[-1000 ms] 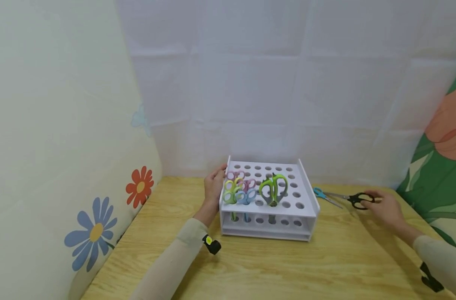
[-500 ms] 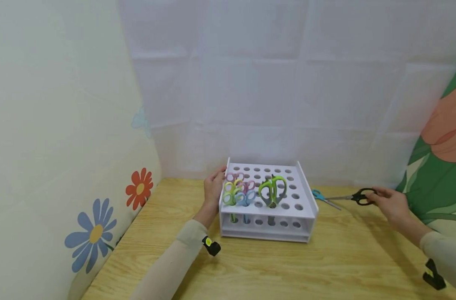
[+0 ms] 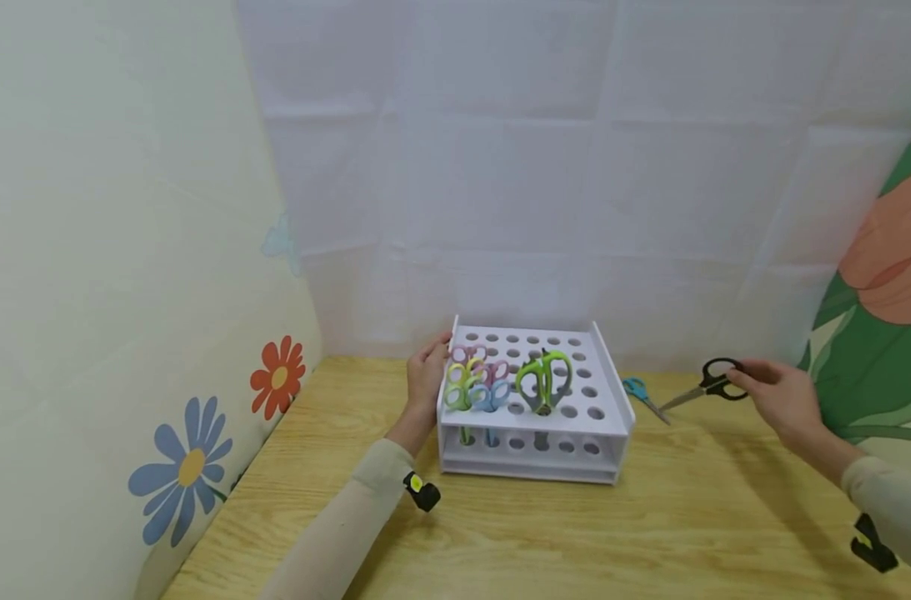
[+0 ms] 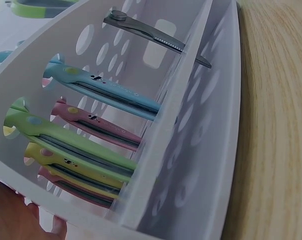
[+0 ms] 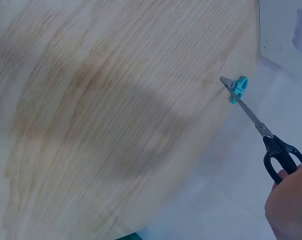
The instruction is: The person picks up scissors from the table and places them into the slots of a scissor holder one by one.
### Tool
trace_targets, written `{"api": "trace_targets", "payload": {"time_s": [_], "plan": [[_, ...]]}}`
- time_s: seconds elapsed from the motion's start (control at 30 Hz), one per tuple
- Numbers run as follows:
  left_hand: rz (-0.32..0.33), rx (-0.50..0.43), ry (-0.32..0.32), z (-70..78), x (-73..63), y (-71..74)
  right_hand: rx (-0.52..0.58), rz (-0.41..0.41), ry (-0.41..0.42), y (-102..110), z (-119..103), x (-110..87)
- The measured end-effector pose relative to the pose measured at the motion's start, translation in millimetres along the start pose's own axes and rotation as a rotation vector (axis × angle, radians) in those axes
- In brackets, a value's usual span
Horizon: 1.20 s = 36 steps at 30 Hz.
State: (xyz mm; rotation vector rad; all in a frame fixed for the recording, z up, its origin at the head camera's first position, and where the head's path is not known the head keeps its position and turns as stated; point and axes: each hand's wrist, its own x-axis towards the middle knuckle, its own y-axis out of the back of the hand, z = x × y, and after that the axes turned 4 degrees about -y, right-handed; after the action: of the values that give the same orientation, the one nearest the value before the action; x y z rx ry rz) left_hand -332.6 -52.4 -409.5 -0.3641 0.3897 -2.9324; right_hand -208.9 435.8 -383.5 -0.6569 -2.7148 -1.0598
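My left hand (image 3: 427,375) holds the left side panel of a white rack (image 3: 530,425) with rows of round holes; part of this hand is hidden behind the panel. In the left wrist view, pink, yellow, light green and light blue scissors (image 4: 101,90) stand with their blades down through the holes. A larger pair of green and grey scissors (image 3: 545,407) stands in a front hole. To the rack's right, my right hand (image 3: 788,404) pinches black-handled scissors (image 3: 710,385) by a handle loop, blades pointing down-left. Their tip is close to teal scissors (image 3: 653,407) lying on the table.
The wooden table (image 3: 515,533) meets a white cloth backdrop (image 3: 530,183) behind the rack. A flower-printed panel (image 3: 110,292) rises at the left. Another with a large orange flower (image 3: 893,258) stands at the right. Several holes in the rack have nothing in them.
My right hand has drawn the black-handled scissors slightly to the right and raised the handles, so the blades now tilt down. The teal scissors have turned a little. The left hand stays put.
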Motion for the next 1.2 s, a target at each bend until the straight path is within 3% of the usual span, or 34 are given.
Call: {"api": "trace_targets", "payload": {"time_s": [0.23, 0.47, 0.83, 1.07, 1.2], "plan": [[-0.007, -0.016, 0.025, 0.5, -0.1, 2.3, -0.043, 0.028, 0.113, -1, -12, -1.2], [-0.003, -0.011, 0.022, 0.1, -1.4, 2.4, -0.022, 0.041, 0.149, 3, -32, -0.3], [0.019, 0.018, -0.034, -0.6, 0.7, 2.1, 0.110, 0.088, 0.134, 6, -96, -2.9], [-0.005, -0.003, 0.000, -1.1, 1.8, 2.1, 0.217, 0.130, 0.172, 6, -133, -5.5], [-0.009, -0.004, 0.005, -0.7, 1.8, 1.1, 0.236, 0.090, 0.206, 2, -151, -9.0]]}}
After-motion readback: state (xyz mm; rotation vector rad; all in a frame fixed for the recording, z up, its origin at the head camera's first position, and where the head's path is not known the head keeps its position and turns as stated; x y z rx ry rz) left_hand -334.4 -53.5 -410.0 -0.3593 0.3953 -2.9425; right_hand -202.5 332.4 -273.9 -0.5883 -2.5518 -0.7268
